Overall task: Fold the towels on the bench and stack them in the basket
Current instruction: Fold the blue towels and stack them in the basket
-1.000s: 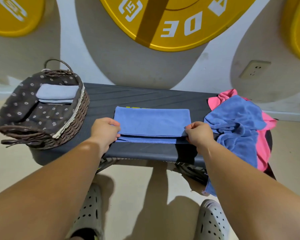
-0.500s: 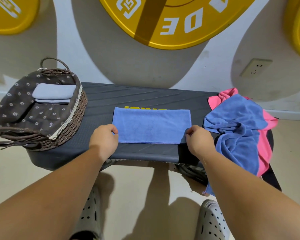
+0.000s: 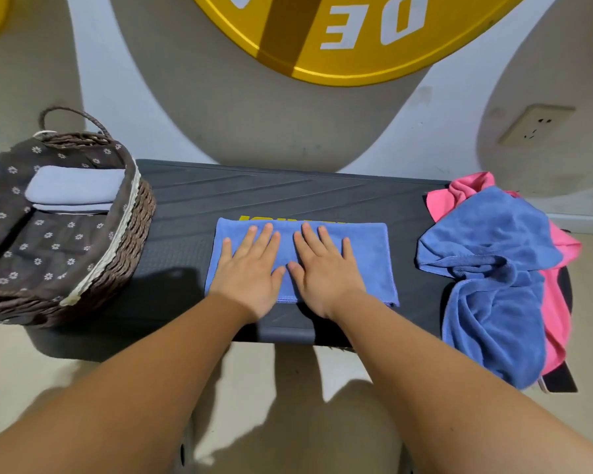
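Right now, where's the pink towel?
In the head view, the pink towel lies at the right end of the bench, mostly covered by the crumpled blue towel.

Gym: giant yellow weight-plate wall decor [image 3: 339, 39], padded black workout bench [image 3: 288, 196], towels.

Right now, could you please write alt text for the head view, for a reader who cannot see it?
The left hand and right hand press flat on a folded blue towel on a bench. Left, a basket holds a pale folded towel; right, a crumpled blue towel lies over a pink towel.
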